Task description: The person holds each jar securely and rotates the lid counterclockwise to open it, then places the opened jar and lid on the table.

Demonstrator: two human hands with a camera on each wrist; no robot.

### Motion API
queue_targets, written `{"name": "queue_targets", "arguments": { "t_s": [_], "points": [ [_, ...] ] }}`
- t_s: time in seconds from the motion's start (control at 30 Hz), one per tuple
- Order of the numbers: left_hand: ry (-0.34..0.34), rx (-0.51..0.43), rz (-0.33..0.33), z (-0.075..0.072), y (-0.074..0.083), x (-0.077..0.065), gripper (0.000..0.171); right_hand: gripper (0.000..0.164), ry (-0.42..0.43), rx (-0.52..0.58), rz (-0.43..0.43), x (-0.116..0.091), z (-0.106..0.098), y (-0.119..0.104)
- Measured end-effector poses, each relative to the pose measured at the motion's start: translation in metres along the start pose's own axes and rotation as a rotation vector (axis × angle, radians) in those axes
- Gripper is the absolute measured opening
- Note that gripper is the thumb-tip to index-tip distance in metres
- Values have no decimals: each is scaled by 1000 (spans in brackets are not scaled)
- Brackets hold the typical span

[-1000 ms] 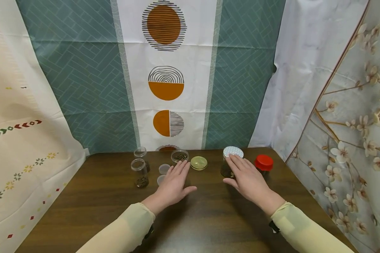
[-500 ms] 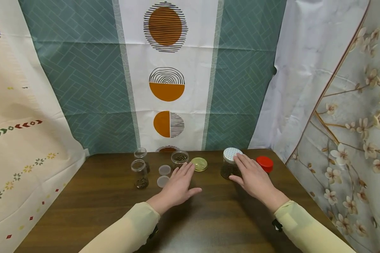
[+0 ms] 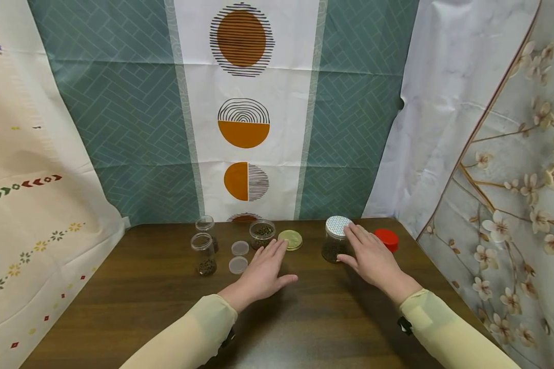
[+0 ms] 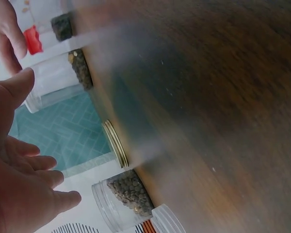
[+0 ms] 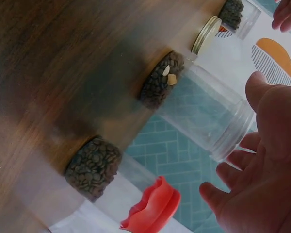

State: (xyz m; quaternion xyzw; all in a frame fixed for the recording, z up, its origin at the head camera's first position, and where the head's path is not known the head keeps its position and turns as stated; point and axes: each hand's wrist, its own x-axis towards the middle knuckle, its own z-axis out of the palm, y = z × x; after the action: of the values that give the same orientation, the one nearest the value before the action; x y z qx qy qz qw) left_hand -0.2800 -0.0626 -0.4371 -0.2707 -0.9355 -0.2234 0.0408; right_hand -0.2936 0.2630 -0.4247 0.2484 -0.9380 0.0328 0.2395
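Held over the table with fingers extended, my left hand (image 3: 263,274) grips nothing. Just beyond its fingertips are a low clear jar (image 3: 262,241) of dark bean-like pieces and a flat gold lid (image 3: 290,240). My right hand (image 3: 376,259) is spread, its fingers beside the top of a taller clear jar (image 5: 203,104) with a layer of dark pieces and a few pale bits; whether they touch is unclear. That jar's top looks white and patterned in the head view. A jar with a red lid (image 5: 153,208) stands right of it, partly hidden by my right hand in the head view.
Two slim clear jars (image 3: 203,256) stand at the left, the front one holding dark pieces. Two small translucent discs (image 3: 238,265) lie between them and my left hand. Behind the brown wooden table (image 3: 134,297) hangs a green and white patterned curtain (image 3: 120,102).
Both hands have shifted slightly to the right, uncovering more of the discs and the low jar. My right hand covers less of the taller jar's top. The jars and lids stay put.
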Motion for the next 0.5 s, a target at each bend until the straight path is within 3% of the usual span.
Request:
{"name": "queue_targets", "arguments": {
  "t_s": [0.5],
  "points": [
    [21, -15, 12, 2, -5, -5, 91, 79, -18, 38, -22, 3, -1, 0]
  ]
}}
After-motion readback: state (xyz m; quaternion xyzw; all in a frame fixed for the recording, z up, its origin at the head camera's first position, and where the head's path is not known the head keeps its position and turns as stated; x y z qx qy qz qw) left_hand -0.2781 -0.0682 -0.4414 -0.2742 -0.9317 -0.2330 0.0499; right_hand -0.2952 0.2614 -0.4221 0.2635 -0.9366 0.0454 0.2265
